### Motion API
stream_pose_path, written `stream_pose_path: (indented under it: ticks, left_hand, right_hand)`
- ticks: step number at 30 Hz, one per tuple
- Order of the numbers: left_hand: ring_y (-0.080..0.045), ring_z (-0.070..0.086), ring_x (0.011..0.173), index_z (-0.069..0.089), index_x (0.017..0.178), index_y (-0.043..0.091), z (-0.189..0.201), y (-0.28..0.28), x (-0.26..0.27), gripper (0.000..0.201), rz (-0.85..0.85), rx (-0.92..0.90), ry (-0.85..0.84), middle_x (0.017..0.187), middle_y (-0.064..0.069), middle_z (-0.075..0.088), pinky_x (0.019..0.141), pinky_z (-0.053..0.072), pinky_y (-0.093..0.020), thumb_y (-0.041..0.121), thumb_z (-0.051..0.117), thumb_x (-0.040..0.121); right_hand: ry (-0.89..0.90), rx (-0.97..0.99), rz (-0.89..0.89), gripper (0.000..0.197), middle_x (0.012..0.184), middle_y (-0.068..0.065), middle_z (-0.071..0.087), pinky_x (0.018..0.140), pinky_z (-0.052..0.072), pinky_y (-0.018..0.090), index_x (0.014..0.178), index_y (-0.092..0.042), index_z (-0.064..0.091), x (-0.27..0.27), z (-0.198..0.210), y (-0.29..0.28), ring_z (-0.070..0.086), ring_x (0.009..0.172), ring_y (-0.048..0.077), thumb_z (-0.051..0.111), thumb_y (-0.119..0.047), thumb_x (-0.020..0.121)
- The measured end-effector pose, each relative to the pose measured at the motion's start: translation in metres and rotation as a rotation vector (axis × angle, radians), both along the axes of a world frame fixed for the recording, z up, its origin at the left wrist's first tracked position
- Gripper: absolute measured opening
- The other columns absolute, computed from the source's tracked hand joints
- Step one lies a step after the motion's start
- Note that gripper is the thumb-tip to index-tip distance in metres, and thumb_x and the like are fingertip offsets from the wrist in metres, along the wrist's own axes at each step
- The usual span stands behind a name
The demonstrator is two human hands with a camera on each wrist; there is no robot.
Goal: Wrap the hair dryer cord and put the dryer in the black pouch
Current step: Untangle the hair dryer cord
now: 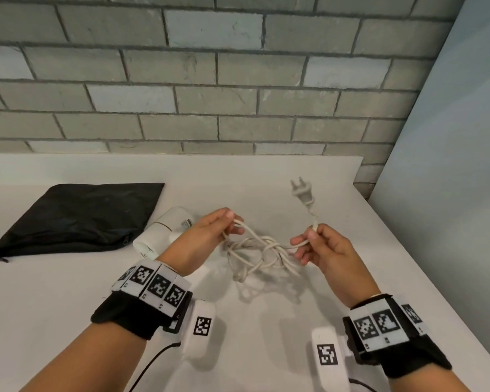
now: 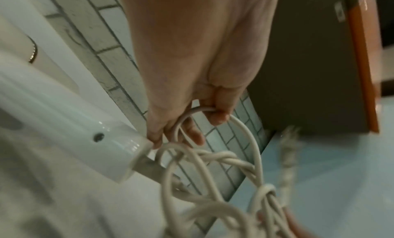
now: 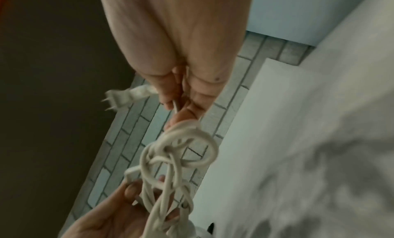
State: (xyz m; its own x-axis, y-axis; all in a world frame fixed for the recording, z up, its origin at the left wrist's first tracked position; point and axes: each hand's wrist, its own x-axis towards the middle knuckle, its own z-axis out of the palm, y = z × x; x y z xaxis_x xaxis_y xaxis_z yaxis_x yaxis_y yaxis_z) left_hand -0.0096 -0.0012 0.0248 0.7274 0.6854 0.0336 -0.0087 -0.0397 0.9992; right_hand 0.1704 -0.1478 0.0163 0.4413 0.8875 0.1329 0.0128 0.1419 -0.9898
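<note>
A white hair dryer lies on the white counter, partly behind my left wrist; its handle fills the left wrist view. Its white cord hangs in a tangled knot between my hands, above the counter. My left hand pinches a loop of the cord. My right hand pinches the cord just below the plug, which sticks up beyond the fingers. The black pouch lies flat at the left, its zipper toward me.
A grey brick wall backs the counter. A pale blue panel stands at the right, past the counter's right edge. Black cables run from my wrist cameras off the bottom of the head view.
</note>
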Motion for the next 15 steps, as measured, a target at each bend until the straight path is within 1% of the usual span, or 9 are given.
stream_pose_path:
  ticks: [3, 5, 6, 8, 10, 12, 13, 14, 15]
  left_hand:
    - [-0.021, 0.054, 0.101, 0.061, 0.074, 0.030, 0.011, -0.014, -0.001, 0.014, -0.015, 0.051, -0.012, 0.102, 0.001, 0.055, 0.090, 0.037, -0.030, 0.040, 0.053, 0.081]
    - [-0.020, 0.052, 0.118, 0.058, 0.063, 0.038, 0.019, -0.026, -0.001, 0.014, -0.076, 0.143, 0.004, 0.117, 0.003, 0.049, 0.092, 0.039, -0.023, 0.040, 0.054, 0.077]
    - [-0.020, 0.051, 0.119, 0.058, 0.062, 0.040, 0.023, -0.030, 0.000, 0.015, -0.106, 0.179, 0.010, 0.121, 0.002, 0.046, 0.092, 0.041, -0.022, 0.040, 0.055, 0.077]
    - [-0.021, 0.054, 0.114, 0.057, 0.066, 0.039, 0.029, -0.036, 0.005, 0.011, -0.128, 0.235, 0.035, 0.123, -0.001, 0.045, 0.088, 0.045, -0.017, 0.042, 0.061, 0.076]
    - [-0.009, 0.054, 0.098, 0.056, 0.071, 0.031, 0.030, -0.038, 0.010, 0.014, -0.091, 0.306, 0.058, 0.117, -0.005, 0.048, 0.076, 0.045, -0.009, 0.032, 0.065, 0.081]
    - [0.002, 0.050, 0.077, 0.054, 0.071, 0.025, 0.029, -0.035, 0.016, 0.015, -0.009, 0.320, 0.060, 0.102, -0.006, 0.049, 0.068, 0.046, -0.011, 0.024, 0.065, 0.081]
    - [0.000, 0.049, 0.070, 0.053, 0.071, 0.023, 0.028, -0.033, 0.019, 0.015, 0.023, 0.297, 0.058, 0.094, -0.005, 0.048, 0.064, 0.047, -0.015, 0.025, 0.066, 0.080]
    - [-0.004, 0.048, 0.068, 0.053, 0.072, 0.021, 0.028, -0.031, 0.021, 0.016, 0.042, 0.272, 0.054, 0.088, -0.005, 0.047, 0.060, 0.048, -0.018, 0.025, 0.068, 0.079]
    - [-0.008, 0.048, 0.066, 0.053, 0.073, 0.020, 0.028, -0.029, 0.022, 0.017, 0.048, 0.248, 0.050, 0.085, -0.006, 0.047, 0.057, 0.048, -0.019, 0.023, 0.069, 0.078]
  right_hand:
    - [0.055, -0.075, -0.077, 0.018, 0.076, 0.010, 0.066, 0.053, 0.045, 0.018, 0.082, -0.005, 0.056, -0.002, 0.002, 0.005, 0.054, 0.058, 0.013, 0.043, -0.009, 0.094]
    - [0.100, -0.113, -0.074, 0.016, 0.072, 0.011, 0.064, 0.049, 0.046, 0.017, 0.084, -0.002, 0.058, -0.006, 0.005, 0.010, 0.056, 0.053, 0.011, 0.045, -0.008, 0.093]
    - [0.116, -0.136, -0.051, 0.016, 0.071, 0.012, 0.063, 0.048, 0.047, 0.017, 0.086, 0.000, 0.058, -0.008, 0.007, 0.012, 0.057, 0.050, 0.010, 0.046, -0.008, 0.093]
    - [0.118, -0.202, 0.020, 0.016, 0.072, 0.012, 0.063, 0.048, 0.048, 0.018, 0.094, 0.004, 0.057, -0.012, 0.010, 0.014, 0.059, 0.049, 0.009, 0.048, -0.009, 0.092]
    - [0.025, -0.292, 0.082, 0.020, 0.073, 0.009, 0.063, 0.052, 0.048, 0.020, 0.105, 0.002, 0.056, -0.016, 0.011, 0.015, 0.060, 0.053, 0.010, 0.051, -0.011, 0.091]
    - [-0.198, -0.379, 0.066, 0.036, 0.085, 0.003, 0.062, 0.062, 0.049, 0.023, 0.124, -0.007, 0.048, -0.020, 0.012, 0.014, 0.062, 0.067, 0.011, 0.053, -0.020, 0.091]
    - [-0.325, -0.386, 0.031, 0.043, 0.096, 0.001, 0.059, 0.070, 0.049, 0.022, 0.131, -0.016, 0.042, -0.022, 0.014, 0.013, 0.062, 0.078, 0.011, 0.051, -0.028, 0.091]
    - [-0.420, -0.347, 0.016, 0.043, 0.106, 0.000, 0.056, 0.077, 0.047, 0.018, 0.133, -0.023, 0.040, -0.025, 0.017, 0.010, 0.060, 0.089, 0.008, 0.047, -0.035, 0.092]
    - [-0.479, -0.277, 0.038, 0.038, 0.110, -0.001, 0.054, 0.081, 0.043, 0.011, 0.128, -0.028, 0.045, -0.028, 0.022, 0.007, 0.056, 0.097, 0.003, 0.043, -0.038, 0.092]
